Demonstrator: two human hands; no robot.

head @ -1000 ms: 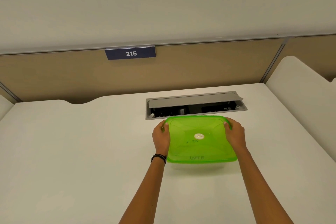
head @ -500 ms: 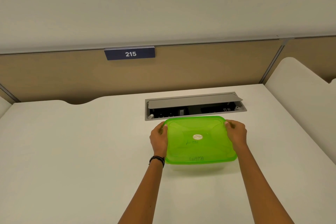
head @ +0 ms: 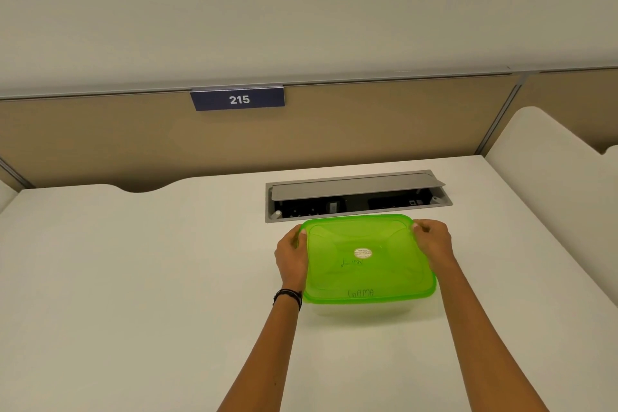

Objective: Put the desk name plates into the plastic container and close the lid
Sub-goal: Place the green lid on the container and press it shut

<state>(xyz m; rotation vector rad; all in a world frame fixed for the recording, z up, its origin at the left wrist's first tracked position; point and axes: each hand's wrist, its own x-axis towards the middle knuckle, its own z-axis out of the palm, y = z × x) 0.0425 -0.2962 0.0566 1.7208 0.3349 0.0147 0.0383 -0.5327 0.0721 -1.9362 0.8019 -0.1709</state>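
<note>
Plastic container (head: 364, 309) is sitting on the white desk (head: 133, 278), just in front of the open cable tray (head: 357, 196), with its green lid (head: 366, 261) lying on top. Both hands are gripping the lid's far corners: the left hand (head: 291, 256) is clasping the far-left corner and the right hand (head: 433, 242) is clasping the far-right corner, thumbs pressing on the lid's top. A blue name plate (head: 237, 99) reading 215 is hanging on the partition (head: 100, 140) behind the desk.

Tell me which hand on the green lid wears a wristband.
The left hand, gripping the lid at its left edge, has a dark band at the wrist. The right hand, on the right edge, has a bare wrist.
</note>
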